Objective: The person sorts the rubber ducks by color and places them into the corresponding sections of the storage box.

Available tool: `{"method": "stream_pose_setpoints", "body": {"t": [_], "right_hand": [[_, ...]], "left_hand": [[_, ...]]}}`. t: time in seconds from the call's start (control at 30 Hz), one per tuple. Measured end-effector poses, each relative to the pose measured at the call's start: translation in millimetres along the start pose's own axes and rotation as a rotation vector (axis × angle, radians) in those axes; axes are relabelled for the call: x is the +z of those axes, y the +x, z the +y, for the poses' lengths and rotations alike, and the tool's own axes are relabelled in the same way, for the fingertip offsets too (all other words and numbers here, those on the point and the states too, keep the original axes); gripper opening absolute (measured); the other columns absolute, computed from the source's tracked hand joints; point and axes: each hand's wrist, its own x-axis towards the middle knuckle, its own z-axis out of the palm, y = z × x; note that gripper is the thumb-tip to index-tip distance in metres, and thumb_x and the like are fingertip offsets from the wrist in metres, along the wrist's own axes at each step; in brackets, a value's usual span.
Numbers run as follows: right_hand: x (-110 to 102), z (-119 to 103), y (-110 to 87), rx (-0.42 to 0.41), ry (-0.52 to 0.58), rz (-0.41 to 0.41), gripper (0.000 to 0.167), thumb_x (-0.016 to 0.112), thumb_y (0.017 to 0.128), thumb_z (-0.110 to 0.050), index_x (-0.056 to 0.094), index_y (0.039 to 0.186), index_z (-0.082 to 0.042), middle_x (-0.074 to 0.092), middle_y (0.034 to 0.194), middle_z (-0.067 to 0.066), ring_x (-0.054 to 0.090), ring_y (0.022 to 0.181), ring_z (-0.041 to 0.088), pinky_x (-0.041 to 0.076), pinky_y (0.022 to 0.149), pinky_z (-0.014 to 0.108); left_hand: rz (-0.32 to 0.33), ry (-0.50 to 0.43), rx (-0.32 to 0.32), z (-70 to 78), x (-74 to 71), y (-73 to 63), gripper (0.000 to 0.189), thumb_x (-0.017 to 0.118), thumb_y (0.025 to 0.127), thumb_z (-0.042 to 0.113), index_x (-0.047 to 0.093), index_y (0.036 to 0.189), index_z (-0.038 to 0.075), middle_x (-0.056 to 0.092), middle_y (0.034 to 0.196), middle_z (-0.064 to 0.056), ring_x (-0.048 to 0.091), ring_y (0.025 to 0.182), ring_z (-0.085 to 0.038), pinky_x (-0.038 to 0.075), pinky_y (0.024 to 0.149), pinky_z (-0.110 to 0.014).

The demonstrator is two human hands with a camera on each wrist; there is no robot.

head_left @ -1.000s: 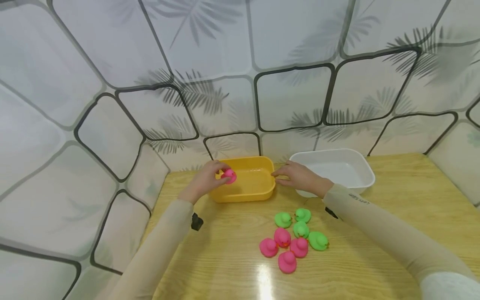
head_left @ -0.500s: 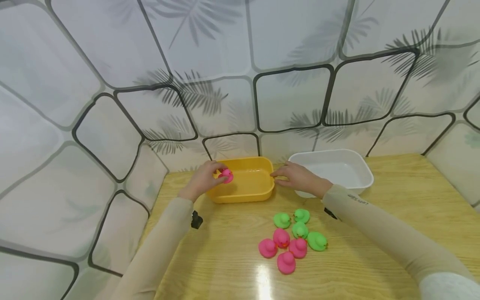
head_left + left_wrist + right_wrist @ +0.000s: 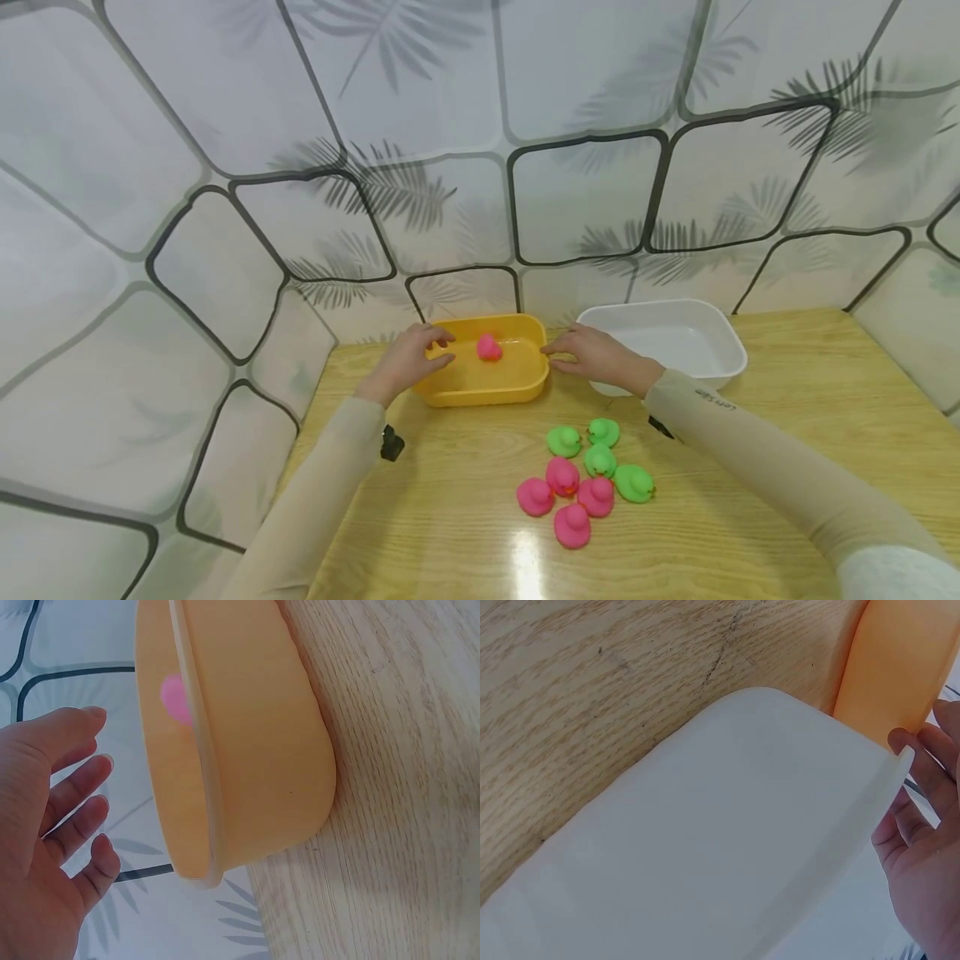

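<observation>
A pink toy duck (image 3: 489, 348) lies inside the yellow plastic tub (image 3: 483, 397), a little right of my left hand (image 3: 405, 364). That hand is at the tub's left end with thumb and fingers spread and nothing between them. In the left wrist view, its fingers (image 3: 79, 784) stand apart from the rim, and the duck shows as a pink patch (image 3: 175, 699) inside the wall. My right hand (image 3: 600, 357) reaches across the corner of the white tub (image 3: 697, 337), its fingertips right at the yellow tub's right rim. The right wrist view shows loosely bent fingers (image 3: 930, 769) beside both tubs.
Several green toy ducks (image 3: 600, 460) and several pink toy ducks (image 3: 562, 477) sit in a group on the wooden table (image 3: 450, 500), in front of the tubs. A patterned wall (image 3: 585, 200) stands directly behind the tubs.
The pink duck has left my left hand's fingers and now lies farther right inside the yellow tub. My left fingers have parted. The right hand has stayed at the rim.
</observation>
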Motion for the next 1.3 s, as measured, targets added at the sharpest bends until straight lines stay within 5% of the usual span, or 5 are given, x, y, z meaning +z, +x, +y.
{"method": "stream_pose_setpoints", "body": {"t": [0.6, 0.87, 1.3], "right_hand": [[1.4, 0.5, -0.3, 0.009, -0.008, -0.010, 0.030, 0.072, 0.099, -0.017, 0.075, 0.125, -0.002, 0.077, 0.118, 0.010, 0.068, 0.109, 0.033, 0.051, 0.100, 0.052], [-1.2, -1.9, -0.7, 0.025, -0.001, -0.027, 0.032, 0.071, 0.099, -0.018, 0.074, 0.126, -0.002, 0.076, 0.120, 0.011, 0.067, 0.111, 0.034, 0.050, 0.102, 0.053], [-1.0, -2.3, -0.3, 0.027, -0.008, -0.028, 0.031, 0.070, 0.100, -0.018, 0.074, 0.127, -0.002, 0.076, 0.120, 0.011, 0.067, 0.112, 0.034, 0.049, 0.104, 0.053]], "left_hand": [[0.022, -0.042, 0.089, 21.8, 4.3, -22.0, 0.027, 0.076, 0.097, 0.021, 0.074, 0.120, 0.006, 0.069, 0.109, -0.012, 0.064, 0.100, -0.036, 0.053, 0.086, -0.045], [0.012, -0.026, 0.106, 36.3, 15.1, -37.3, 0.029, 0.077, 0.096, 0.024, 0.074, 0.120, 0.007, 0.070, 0.107, -0.008, 0.061, 0.095, -0.026, 0.054, 0.083, -0.041], [-0.026, -0.028, 0.236, 60.5, 29.2, -56.1, 0.028, 0.079, 0.094, 0.023, 0.075, 0.118, 0.008, 0.071, 0.105, -0.004, 0.063, 0.097, -0.022, 0.055, 0.087, -0.037]]}}
